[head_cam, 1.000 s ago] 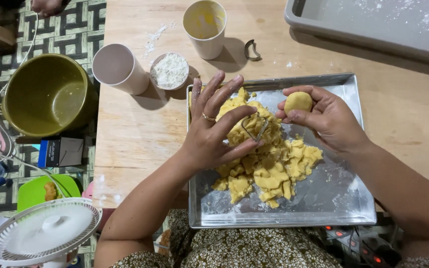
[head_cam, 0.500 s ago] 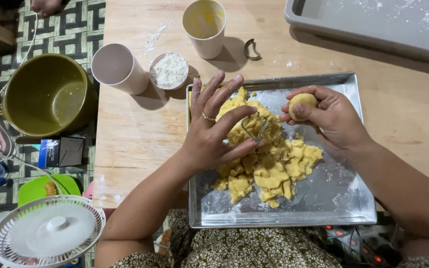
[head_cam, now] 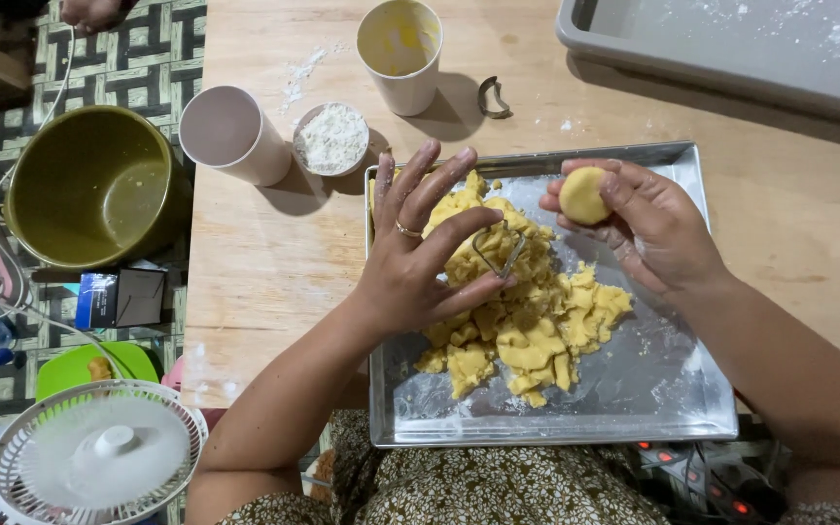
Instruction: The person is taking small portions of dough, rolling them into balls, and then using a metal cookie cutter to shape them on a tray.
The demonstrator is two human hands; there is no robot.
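Observation:
A metal tray (head_cam: 634,408) lies on the wooden table (head_cam: 274,262) and holds a heap of yellow dough pieces (head_cam: 527,331). My left hand (head_cam: 420,253) rests on the heap with fingers spread, a ring on one finger. A small metal cutter (head_cam: 498,251) lies in the dough by its fingertips. My right hand (head_cam: 648,228) is above the tray's far right part, fingers closed around a small round ball of dough (head_cam: 583,194).
Beyond the tray stand a yellow-smeared cup (head_cam: 401,53), a pink cup (head_cam: 230,134), a small bowl of flour (head_cam: 332,138) and another metal cutter (head_cam: 493,97). A grey tray (head_cam: 731,49) sits far right. On the floor left: an olive bowl (head_cam: 89,185), a white fan (head_cam: 99,452).
My right hand has turned the dough ball and curled its fingers more around it, shifting slightly left. My left hand stays on the heap.

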